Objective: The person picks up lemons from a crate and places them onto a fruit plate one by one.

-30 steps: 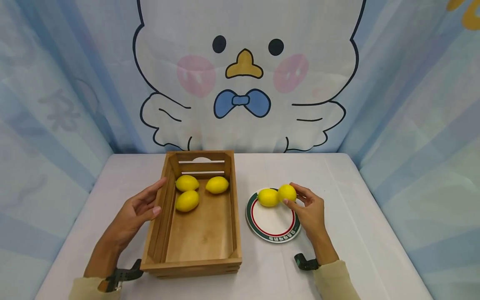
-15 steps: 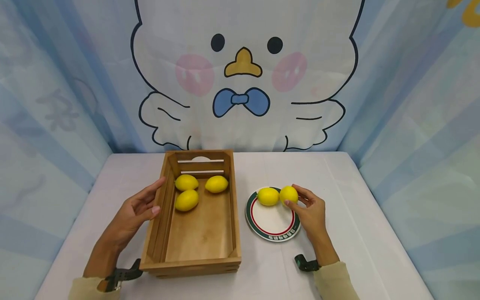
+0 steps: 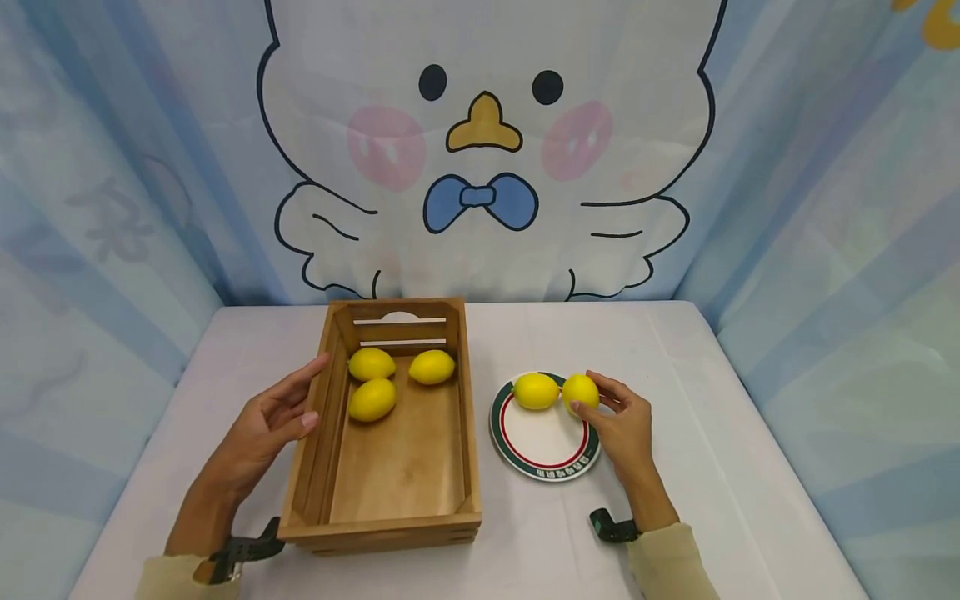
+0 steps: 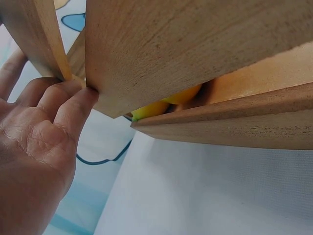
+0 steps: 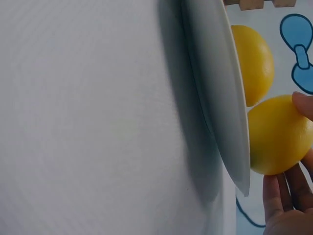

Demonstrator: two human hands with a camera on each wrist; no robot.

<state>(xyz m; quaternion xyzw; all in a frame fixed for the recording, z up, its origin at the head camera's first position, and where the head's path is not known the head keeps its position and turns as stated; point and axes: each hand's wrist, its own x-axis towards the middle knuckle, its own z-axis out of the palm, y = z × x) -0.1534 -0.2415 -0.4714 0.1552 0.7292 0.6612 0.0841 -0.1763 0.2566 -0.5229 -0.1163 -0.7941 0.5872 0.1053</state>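
My right hand (image 3: 624, 421) pinches a yellow lemon (image 3: 580, 392) between thumb and fingers at the plate's upper right. In the right wrist view that lemon (image 5: 278, 134) sits right at the plate rim. Another lemon (image 3: 536, 391) lies just left of it on the white plate (image 3: 543, 437) with a green and red border. At the left side of a wooden crate (image 3: 397, 475), my left hand (image 3: 266, 425) grips the slats. In the left wrist view its bent fingers (image 4: 73, 110) reach into a gap between them. Inside, three lemons (image 3: 372, 401) lie toward the far end.
A white cloth (image 3: 750, 500) covers the table, which holds the crate left of the plate. Behind it hangs a curtain (image 3: 480, 250) with a cartoon figure, and more curtains (image 3: 90, 292) close off both sides.
My right hand has shifted the lemon slightly right and down, widening the small space beside the other lemon. My left hand keeps its place on the crate.
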